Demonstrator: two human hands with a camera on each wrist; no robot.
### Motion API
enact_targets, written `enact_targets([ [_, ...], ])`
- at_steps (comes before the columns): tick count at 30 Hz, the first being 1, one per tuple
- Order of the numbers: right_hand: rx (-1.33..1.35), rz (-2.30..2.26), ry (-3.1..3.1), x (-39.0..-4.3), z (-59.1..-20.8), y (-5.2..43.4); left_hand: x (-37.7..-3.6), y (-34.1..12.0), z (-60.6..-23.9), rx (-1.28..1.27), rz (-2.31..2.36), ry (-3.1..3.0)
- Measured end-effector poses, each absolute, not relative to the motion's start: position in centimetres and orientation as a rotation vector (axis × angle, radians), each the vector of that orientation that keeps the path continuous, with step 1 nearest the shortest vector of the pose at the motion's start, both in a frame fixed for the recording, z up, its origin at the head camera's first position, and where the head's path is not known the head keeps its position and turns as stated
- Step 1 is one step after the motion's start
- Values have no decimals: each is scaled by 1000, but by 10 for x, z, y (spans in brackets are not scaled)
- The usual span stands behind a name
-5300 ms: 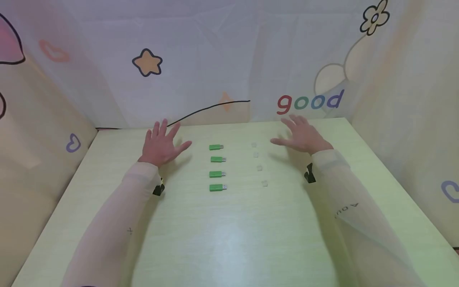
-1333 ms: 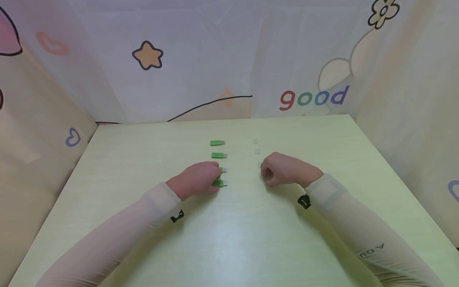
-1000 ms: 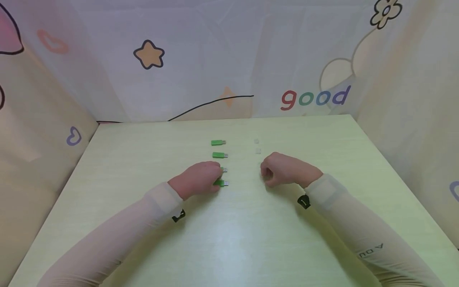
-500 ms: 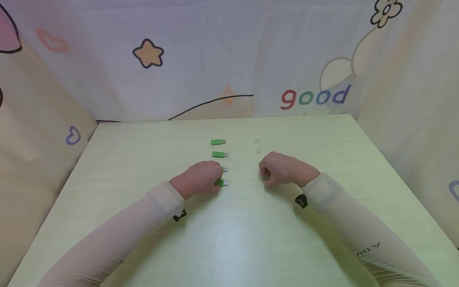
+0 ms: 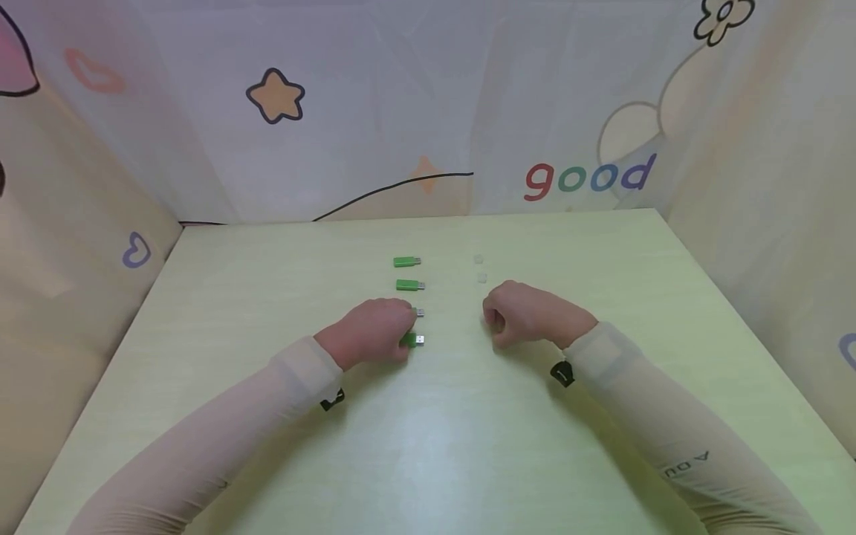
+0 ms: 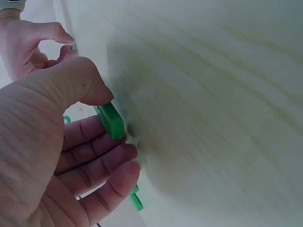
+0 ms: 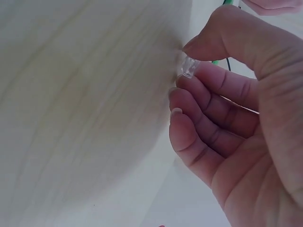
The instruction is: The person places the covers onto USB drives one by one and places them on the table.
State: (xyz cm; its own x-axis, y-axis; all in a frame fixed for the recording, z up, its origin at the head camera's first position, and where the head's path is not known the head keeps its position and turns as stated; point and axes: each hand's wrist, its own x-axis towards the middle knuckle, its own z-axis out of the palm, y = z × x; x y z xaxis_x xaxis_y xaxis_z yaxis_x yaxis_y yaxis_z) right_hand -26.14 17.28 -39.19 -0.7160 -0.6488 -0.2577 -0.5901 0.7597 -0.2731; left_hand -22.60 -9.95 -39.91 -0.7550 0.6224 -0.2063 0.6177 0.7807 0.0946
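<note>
My left hand (image 5: 368,333) pinches the nearest green USB stick (image 6: 112,122) between thumb and fingers, low over the table. Its metal plug (image 5: 420,340) points right in the head view. Another green USB stick (image 5: 419,313) is partly covered by this hand, with its plug showing. Opposite, my right hand (image 5: 535,316) pinches a small clear cap (image 7: 189,66) between thumb and index finger, close to the tabletop; the other fingers are curled. In the head view this cap is hidden by the hand.
Behind my left hand lie two more green USB sticks, a nearer one (image 5: 410,285) and a farther one (image 5: 406,261). Two clear caps, one nearer (image 5: 482,279) and one farther (image 5: 478,259), lie across from them. A printed curtain (image 5: 374,111) borders the pale table (image 5: 414,446).
Both hands were spread at the table's back several seconds ago; they came inward and took hold of the USB stick and the clear cap. Over the last second they have stayed nearly still.
</note>
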Motion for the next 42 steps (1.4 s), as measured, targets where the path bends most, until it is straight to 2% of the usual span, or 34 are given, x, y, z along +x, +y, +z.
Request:
enact_targets([
  [22, -1001, -464, 2661, -261, -384, 179, -223, -107, -395, 1135, 309, 2789],
  [42, -1123, -624, 2631, -254, -377, 177, -222, -103, -389, 1172, 469, 2710],
])
